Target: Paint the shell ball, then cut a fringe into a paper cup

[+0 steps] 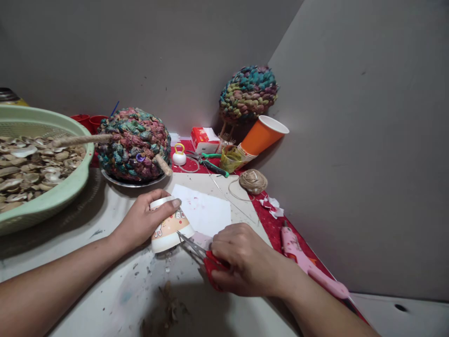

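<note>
Work corner, grey walls (112, 51) meeting behind the table (115, 285). Tabletop pale, smudged with blue and pink stains and dark flecks; red covering (277, 229) showing along the back and right edges. Brown fragments (170, 302) lay at the near side, perhaps shell, but shadow blurred them.

Mid-table: a patterned paper cup (171, 224), tilted, its wide end toward the near side. The left hand (143, 217) was wrapped about it, thumb on the outside. The right hand (242, 260) was closed round the red handles of scissors (213, 269), blade tips at the cup's side near the white lower band. The hands stood apart. White paper (210, 213) lay flat just beyond.

Left: green colander (79, 180) heaped with shells (35, 164). Next to it, a knobbly painted ball (133, 145) on a metal plate (135, 183); a similar one (249, 93) stood in the corner behind a leaning orange cup (263, 135). Right side: twine ball (253, 181), then a pink glue gun (315, 271) along the edge.
</note>
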### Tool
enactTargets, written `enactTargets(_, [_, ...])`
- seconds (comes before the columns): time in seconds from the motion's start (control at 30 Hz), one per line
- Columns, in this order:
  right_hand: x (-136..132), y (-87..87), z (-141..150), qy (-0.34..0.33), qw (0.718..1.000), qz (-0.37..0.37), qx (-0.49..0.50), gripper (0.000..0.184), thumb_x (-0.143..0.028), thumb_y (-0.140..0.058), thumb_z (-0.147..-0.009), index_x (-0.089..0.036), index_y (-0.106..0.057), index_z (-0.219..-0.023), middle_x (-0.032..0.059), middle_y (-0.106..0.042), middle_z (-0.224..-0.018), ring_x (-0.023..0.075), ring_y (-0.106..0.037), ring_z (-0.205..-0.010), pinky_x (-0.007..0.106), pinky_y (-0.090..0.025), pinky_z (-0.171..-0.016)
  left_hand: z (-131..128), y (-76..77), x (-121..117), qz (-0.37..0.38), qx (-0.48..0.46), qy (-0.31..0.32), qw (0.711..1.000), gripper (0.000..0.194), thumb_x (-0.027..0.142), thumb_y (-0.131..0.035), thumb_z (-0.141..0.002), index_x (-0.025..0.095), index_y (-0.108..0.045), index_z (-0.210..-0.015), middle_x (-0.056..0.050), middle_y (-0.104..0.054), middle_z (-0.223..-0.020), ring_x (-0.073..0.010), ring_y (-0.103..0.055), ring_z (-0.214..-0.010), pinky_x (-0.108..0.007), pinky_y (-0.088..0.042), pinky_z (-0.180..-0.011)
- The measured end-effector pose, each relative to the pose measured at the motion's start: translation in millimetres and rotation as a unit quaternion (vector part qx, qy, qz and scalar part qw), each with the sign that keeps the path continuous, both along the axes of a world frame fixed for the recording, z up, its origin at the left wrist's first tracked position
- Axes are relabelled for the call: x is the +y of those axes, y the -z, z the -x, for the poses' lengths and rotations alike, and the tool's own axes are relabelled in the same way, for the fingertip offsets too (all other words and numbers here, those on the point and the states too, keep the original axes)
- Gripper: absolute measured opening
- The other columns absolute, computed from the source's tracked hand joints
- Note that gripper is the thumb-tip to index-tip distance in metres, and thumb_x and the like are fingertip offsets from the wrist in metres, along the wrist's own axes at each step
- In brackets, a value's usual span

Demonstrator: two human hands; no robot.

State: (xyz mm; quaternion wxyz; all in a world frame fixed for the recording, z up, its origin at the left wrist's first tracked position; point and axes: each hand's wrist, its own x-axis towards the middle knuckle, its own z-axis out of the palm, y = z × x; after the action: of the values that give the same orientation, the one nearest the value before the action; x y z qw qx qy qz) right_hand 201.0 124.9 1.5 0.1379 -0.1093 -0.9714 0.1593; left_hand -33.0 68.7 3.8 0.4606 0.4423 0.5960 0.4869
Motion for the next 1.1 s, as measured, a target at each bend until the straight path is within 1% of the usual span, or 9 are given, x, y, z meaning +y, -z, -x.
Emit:
enactTargets(0.37, [0,-2.5,2,-0.011,1.000,0.007,0.021,0.026,-0.016,-0.051,-0.080,-0.020,-0.040,-0.057,-0.0055,-0.041,-0.051,0.0107,-0.027,-0.048,0.029,-0.019,-0.053,-3,-4.2,2,0.019,-0.056,-0.020,0.998,0.037,0.052,-0.078,-0.069,0.018,-0.064,-0.073,0.004,-0.058,-0.059,-0.0135,-0.049,-0.052,-0.024,-0.039,-0.052])
enactTargets(0.47, [2,-3.7,2,-0.007,0.997,0.055,0.048,0.030,-0.014,-0.055,-0.079,-0.021,-0.035,-0.057,-0.0066,-0.037,-0.052,0.0097,-0.026,-0.049,0.027,-0.020,-0.053,-2,-2.2,2,0.017,-0.065,-0.020,0.998,0.038,0.054,-0.077,-0.070,0.018,-0.064,-0.073,0.005,-0.058,-0.059,-0.0132,-0.050,-0.052,-0.024,-0.038,-0.052])
enactTargets(0.53, [5,-4.2,2,0.002,0.990,0.120,0.072,0.036,-0.015,-0.059,-0.080,-0.021,-0.031,-0.058,-0.0073,-0.033,-0.052,0.0086,-0.026,-0.049,0.025,-0.021,-0.052,-1,0.4,2,0.009,-0.071,-0.017,0.997,0.037,0.054,-0.075,-0.074,0.018,-0.064,-0.075,0.004,-0.059,-0.062,-0.0131,-0.051,-0.054,-0.023,-0.039,-0.053])
enactTargets(0.63, [7,-4.5,-1,0.018,0.961,0.265,0.071,0.046,-0.026,-0.067,-0.081,-0.021,-0.029,-0.056,-0.0081,-0.030,-0.050,0.0069,-0.027,-0.047,0.023,-0.022,-0.048,1,5.0,1,-0.003,-0.087,-0.020,0.996,0.036,0.052,-0.072,-0.079,0.018,-0.065,-0.079,0.003,-0.061,-0.066,-0.0134,-0.053,-0.059,-0.023,-0.041,-0.056])
enactTargets(0.7, [8,-4.4,-3,0.022,0.932,0.361,0.036,0.050,-0.035,-0.071,-0.081,-0.021,-0.032,-0.054,-0.0078,-0.033,-0.048,0.0062,-0.029,-0.044,0.022,-0.023,-0.046,2,7.8,1,-0.016,-0.100,-0.032,0.994,0.034,0.051,-0.072,-0.080,0.018,-0.066,-0.082,0.003,-0.062,-0.070,-0.0141,-0.054,-0.063,-0.023,-0.042,-0.060])
enactTargets(0.77, [9,-3.9,-5,0.016,0.904,0.426,-0.011,0.049,-0.040,-0.072,-0.080,-0.020,-0.038,-0.052,-0.0061,-0.038,-0.046,0.0063,-0.033,-0.044,0.021,-0.026,-0.045,3,10.2,1,-0.033,-0.109,-0.050,0.992,0.033,0.050,-0.072,-0.081,0.018,-0.067,-0.086,0.002,-0.065,-0.074,-0.0149,-0.055,-0.067,-0.024,-0.044,-0.064])
enactTargets(0.87, [10,-1.6,-9,0.008,0.874,0.484,-0.054,0.049,-0.045,-0.073,-0.079,-0.018,-0.044,-0.051,-0.0043,-0.043,-0.046,0.0060,-0.034,-0.044,0.020,-0.026,-0.043,4,12.7,1,-0.056,-0.120,-0.072,0.989,0.033,0.050,-0.073,-0.080,0.019,-0.068,-0.090,0.002,-0.066,-0.078,-0.0156,-0.056,-0.070,-0.024,-0.044,-0.067])
enactTargets(1.0, [10,3.0,-12,0.022,0.843,0.534,-0.054,0.053,-0.056,-0.072,-0.078,-0.015,-0.050,-0.053,-0.0032,-0.044,-0.046,0.0054,-0.035,-0.043,0.018,-0.025,-0.040,4,14.0,1,-0.069,-0.128,-0.083,0.986,0.036,0.051,-0.074,-0.079,0.019,-0.068,-0.094,0.003,-0.064,-0.078,-0.0152,-0.055,-0.070,-0.024,-0.044,-0.065])
enactTargets(1.1, [9,5.5,-13,0.031,0.833,0.549,-0.053,0.049,-0.047,-0.074,-0.079,-0.014,-0.049,-0.052,-0.0042,-0.043,-0.046,0.0038,-0.034,-0.042,0.016,-0.025,-0.039,2,14.0,0,-0.077,-0.123,-0.088,0.985,0.040,0.054,-0.075,-0.077,0.018,-0.068,-0.095,0.002,-0.063,-0.079,-0.0151,-0.054,-0.071,-0.023,-0.045,-0.065])
